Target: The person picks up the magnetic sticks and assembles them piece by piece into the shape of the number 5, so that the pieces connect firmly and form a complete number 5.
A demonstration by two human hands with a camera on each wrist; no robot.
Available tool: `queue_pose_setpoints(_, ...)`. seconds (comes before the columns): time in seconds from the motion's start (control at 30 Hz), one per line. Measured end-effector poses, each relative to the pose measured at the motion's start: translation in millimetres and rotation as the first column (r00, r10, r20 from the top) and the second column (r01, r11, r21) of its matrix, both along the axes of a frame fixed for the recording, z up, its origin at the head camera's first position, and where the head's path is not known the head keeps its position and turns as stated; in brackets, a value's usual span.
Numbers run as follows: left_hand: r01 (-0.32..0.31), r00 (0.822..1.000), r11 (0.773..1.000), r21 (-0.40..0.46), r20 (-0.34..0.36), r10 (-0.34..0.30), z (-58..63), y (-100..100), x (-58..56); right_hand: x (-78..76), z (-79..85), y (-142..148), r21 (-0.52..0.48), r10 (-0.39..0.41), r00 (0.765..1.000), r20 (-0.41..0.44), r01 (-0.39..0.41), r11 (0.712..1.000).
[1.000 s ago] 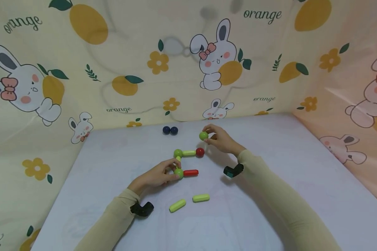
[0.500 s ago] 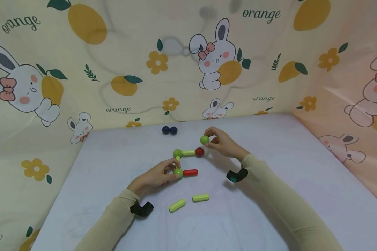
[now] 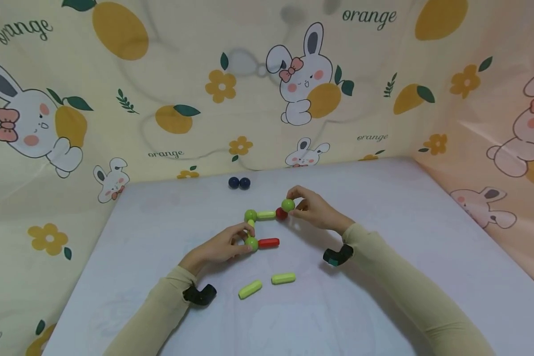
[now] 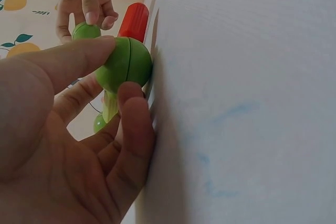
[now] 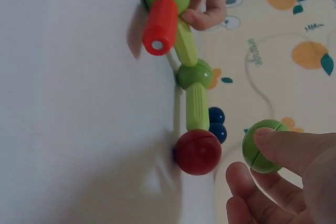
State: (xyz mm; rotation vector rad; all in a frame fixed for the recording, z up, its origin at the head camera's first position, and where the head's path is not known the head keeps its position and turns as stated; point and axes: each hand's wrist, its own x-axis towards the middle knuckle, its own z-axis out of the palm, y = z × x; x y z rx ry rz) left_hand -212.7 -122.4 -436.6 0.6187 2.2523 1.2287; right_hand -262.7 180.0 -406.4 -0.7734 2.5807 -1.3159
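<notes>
My left hand (image 3: 222,244) pinches a green ball (image 4: 126,66) at the near corner of a joined chain on the table. From that ball a red rod (image 3: 269,243) points right, and a light green rod (image 5: 185,43) runs back to a second green ball (image 3: 250,215). Another light green rod (image 3: 266,215) links this ball to a red ball (image 5: 198,152). My right hand (image 3: 316,210) holds a loose green ball (image 3: 288,205) between thumb and fingers, just behind and above the red ball. In the right wrist view a gap shows between those two balls.
Two dark blue balls (image 3: 239,183) sit side by side near the back of the white table (image 3: 360,306). Two loose light green rods, a slanted one (image 3: 250,289) and a level one (image 3: 283,278), lie nearer me. A printed cloth (image 3: 196,89) hangs behind the table.
My right hand has brought the loose green ball nearer to me and down toward the red ball, which it now partly covers in the head view. My left hand has stayed on its ball.
</notes>
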Motion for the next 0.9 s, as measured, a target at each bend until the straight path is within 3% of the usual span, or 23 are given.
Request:
queue_pose_setpoints(0.4,0.004,1.0,1.0,-0.004,-0.004,-0.004,1.1,-1.0,0.6,8.3,-4.8,5.8,0.034,0.018,1.0,-0.026,-0.017,0.999)
queue_pose_setpoints(0.9,-0.002,1.0,1.0,-0.006,-0.005,0.002,-0.1,-0.2,0.5,25.6,-18.9,8.7,0.043,0.079,0.995,0.065,-0.082,0.996)
